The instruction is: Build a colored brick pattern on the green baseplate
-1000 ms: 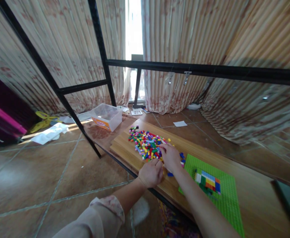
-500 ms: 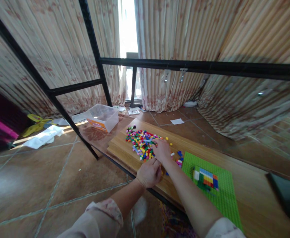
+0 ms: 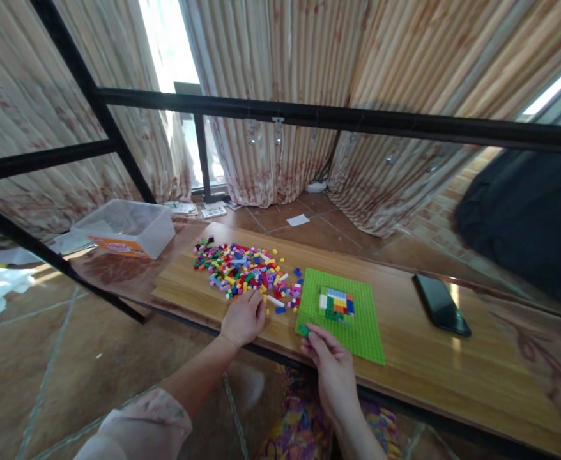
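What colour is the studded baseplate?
The baseplate is bright green, showing best in the head view.

Daylight pours through the gap between the curtains (image 3: pixel 271 76), where the window (image 3: pixel 179 48) burns out to white and much of the room looks dim. Sun streaks the floor (image 3: pixel 22 367) at far left, and glare shines on the bench (image 3: pixel 405 364) beside the phone (image 3: pixel 441 303). The wide lens stretches the edges, and the small bricks (image 3: pixel 242 265) look soft.
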Action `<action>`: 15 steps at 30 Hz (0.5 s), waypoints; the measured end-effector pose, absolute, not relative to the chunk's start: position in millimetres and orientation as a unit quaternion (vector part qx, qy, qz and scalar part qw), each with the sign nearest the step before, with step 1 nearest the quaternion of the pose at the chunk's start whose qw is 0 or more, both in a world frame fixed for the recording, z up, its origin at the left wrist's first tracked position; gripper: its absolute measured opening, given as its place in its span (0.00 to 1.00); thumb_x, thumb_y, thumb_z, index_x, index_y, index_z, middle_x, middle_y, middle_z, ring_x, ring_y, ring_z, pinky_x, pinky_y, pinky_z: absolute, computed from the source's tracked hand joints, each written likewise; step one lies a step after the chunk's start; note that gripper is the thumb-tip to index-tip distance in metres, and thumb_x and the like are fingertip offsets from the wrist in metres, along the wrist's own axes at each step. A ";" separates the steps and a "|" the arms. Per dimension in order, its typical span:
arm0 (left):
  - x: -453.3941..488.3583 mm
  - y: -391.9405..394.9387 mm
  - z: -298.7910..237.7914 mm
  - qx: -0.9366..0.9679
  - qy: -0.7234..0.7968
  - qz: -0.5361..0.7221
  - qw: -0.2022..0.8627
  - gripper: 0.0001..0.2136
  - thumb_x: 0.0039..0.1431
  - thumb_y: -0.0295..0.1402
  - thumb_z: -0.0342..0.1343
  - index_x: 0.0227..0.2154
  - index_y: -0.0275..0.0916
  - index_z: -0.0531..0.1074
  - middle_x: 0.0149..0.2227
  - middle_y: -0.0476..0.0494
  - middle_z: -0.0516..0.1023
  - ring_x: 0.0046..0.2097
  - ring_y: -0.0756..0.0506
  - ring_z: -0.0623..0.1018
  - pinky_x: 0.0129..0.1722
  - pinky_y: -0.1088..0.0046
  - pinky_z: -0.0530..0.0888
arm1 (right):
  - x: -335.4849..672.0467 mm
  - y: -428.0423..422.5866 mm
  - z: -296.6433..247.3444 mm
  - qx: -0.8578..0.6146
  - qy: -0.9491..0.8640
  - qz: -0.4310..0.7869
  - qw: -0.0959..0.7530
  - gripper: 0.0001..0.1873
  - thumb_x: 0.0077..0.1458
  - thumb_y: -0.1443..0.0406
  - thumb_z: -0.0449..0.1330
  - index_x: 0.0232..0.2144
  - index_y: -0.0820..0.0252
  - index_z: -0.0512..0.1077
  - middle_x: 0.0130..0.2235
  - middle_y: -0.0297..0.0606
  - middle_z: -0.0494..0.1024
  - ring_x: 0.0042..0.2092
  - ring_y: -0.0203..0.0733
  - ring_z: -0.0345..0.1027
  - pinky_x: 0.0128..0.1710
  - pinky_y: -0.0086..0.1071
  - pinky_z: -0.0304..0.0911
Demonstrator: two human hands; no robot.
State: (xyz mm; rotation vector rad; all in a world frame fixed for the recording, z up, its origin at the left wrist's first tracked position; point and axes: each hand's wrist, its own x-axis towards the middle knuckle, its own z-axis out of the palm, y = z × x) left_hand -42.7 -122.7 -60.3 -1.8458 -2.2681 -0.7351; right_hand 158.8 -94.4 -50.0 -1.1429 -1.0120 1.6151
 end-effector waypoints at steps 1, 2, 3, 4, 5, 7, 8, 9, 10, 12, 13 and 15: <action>-42.8 -122.5 -60.0 -0.611 -0.751 -0.241 0.064 0.07 0.64 0.30 0.45 0.31 0.39 0.66 0.34 0.43 0.73 0.36 0.46 0.73 0.36 0.70 0.69 | 169.5 -92.2 -51.7 -0.471 -0.396 0.649 0.448 0.17 0.41 0.56 0.69 0.34 0.58 0.80 0.34 0.37 0.81 0.32 0.37 0.73 0.34 0.33 0.71; -42.8 -122.4 -59.7 -0.611 -0.752 -0.239 0.065 0.07 0.64 0.30 0.45 0.31 0.38 0.66 0.34 0.43 0.73 0.36 0.46 0.73 0.36 0.70 0.69 | 178.9 -89.7 -53.2 -0.479 -0.389 0.643 0.454 0.17 0.40 0.57 0.70 0.34 0.58 0.80 0.35 0.37 0.81 0.32 0.37 0.73 0.35 0.32 0.71; -42.6 -122.3 -59.3 -0.611 -0.752 -0.237 0.066 0.07 0.64 0.29 0.45 0.31 0.38 0.66 0.34 0.43 0.73 0.36 0.46 0.73 0.36 0.70 0.69 | 186.5 -87.1 -54.5 -0.486 -0.387 0.635 0.459 0.18 0.39 0.57 0.70 0.34 0.58 0.80 0.36 0.38 0.81 0.32 0.37 0.73 0.35 0.32 0.71; -42.4 -122.2 -58.9 -0.611 -0.753 -0.234 0.067 0.07 0.64 0.29 0.45 0.31 0.38 0.66 0.34 0.43 0.73 0.36 0.46 0.73 0.36 0.70 0.69 | 191.9 -84.6 -55.8 -0.491 -0.391 0.626 0.462 0.18 0.39 0.57 0.70 0.35 0.59 0.80 0.36 0.38 0.81 0.32 0.37 0.73 0.36 0.33 0.71; -42.1 -122.3 -58.5 -0.610 -0.754 -0.232 0.068 0.07 0.64 0.29 0.45 0.31 0.38 0.66 0.34 0.43 0.73 0.36 0.46 0.73 0.35 0.70 0.69 | 195.0 -82.3 -56.8 -0.497 -0.401 0.616 0.462 0.19 0.40 0.56 0.70 0.35 0.60 0.80 0.36 0.39 0.81 0.32 0.38 0.73 0.36 0.34 0.71; -41.5 -122.4 -57.9 -0.609 -0.756 -0.230 0.069 0.07 0.64 0.29 0.45 0.31 0.38 0.66 0.34 0.43 0.73 0.36 0.46 0.73 0.35 0.70 0.69 | 193.7 -79.2 -57.5 -0.504 -0.446 0.588 0.449 0.20 0.43 0.55 0.68 0.37 0.60 0.79 0.38 0.41 0.81 0.34 0.41 0.74 0.38 0.38 0.71; -41.2 -122.5 -57.7 -0.609 -0.756 -0.230 0.068 0.07 0.64 0.29 0.45 0.31 0.38 0.66 0.34 0.43 0.73 0.36 0.46 0.73 0.35 0.70 0.69 | 189.5 -78.5 -56.8 -0.502 -0.482 0.569 0.439 0.19 0.45 0.55 0.66 0.38 0.60 0.79 0.39 0.43 0.80 0.35 0.43 0.74 0.39 0.39 0.71; -41.1 -122.5 -57.5 -0.608 -0.757 -0.230 0.067 0.07 0.64 0.29 0.45 0.31 0.38 0.66 0.34 0.43 0.73 0.36 0.46 0.73 0.35 0.71 0.69 | 183.2 -78.3 -55.5 -0.495 -0.525 0.545 0.427 0.18 0.47 0.56 0.65 0.38 0.60 0.78 0.40 0.43 0.80 0.37 0.44 0.74 0.41 0.41 0.70; -41.0 -122.6 -57.4 -0.607 -0.757 -0.231 0.067 0.07 0.64 0.29 0.45 0.31 0.38 0.66 0.35 0.43 0.73 0.36 0.46 0.73 0.35 0.71 0.69 | 175.4 -78.7 -53.6 -0.484 -0.570 0.517 0.416 0.17 0.49 0.56 0.63 0.38 0.60 0.78 0.41 0.44 0.79 0.39 0.45 0.74 0.42 0.42 0.69; -40.9 -122.8 -57.2 -0.604 -0.760 -0.233 0.065 0.07 0.64 0.29 0.45 0.31 0.38 0.66 0.35 0.43 0.73 0.36 0.46 0.73 0.36 0.71 0.69 | 156.8 -80.5 -49.3 -0.458 -0.651 0.456 0.398 0.14 0.52 0.59 0.60 0.38 0.58 0.78 0.41 0.44 0.79 0.41 0.46 0.73 0.45 0.42 0.68; -40.9 -122.9 -57.0 -0.602 -0.761 -0.233 0.065 0.07 0.64 0.29 0.45 0.31 0.38 0.66 0.35 0.43 0.73 0.36 0.46 0.73 0.36 0.71 0.69 | 147.3 -81.7 -47.6 -0.449 -0.679 0.432 0.389 0.12 0.53 0.60 0.59 0.37 0.58 0.78 0.40 0.43 0.79 0.41 0.46 0.73 0.45 0.41 0.67; -41.0 -123.2 -56.8 -0.599 -0.764 -0.232 0.063 0.07 0.64 0.30 0.45 0.31 0.39 0.66 0.35 0.42 0.73 0.36 0.46 0.73 0.35 0.71 0.69 | 130.7 -84.1 -46.6 -0.430 -0.715 0.401 0.378 0.11 0.54 0.63 0.57 0.37 0.59 0.77 0.39 0.43 0.78 0.41 0.45 0.72 0.45 0.40 0.67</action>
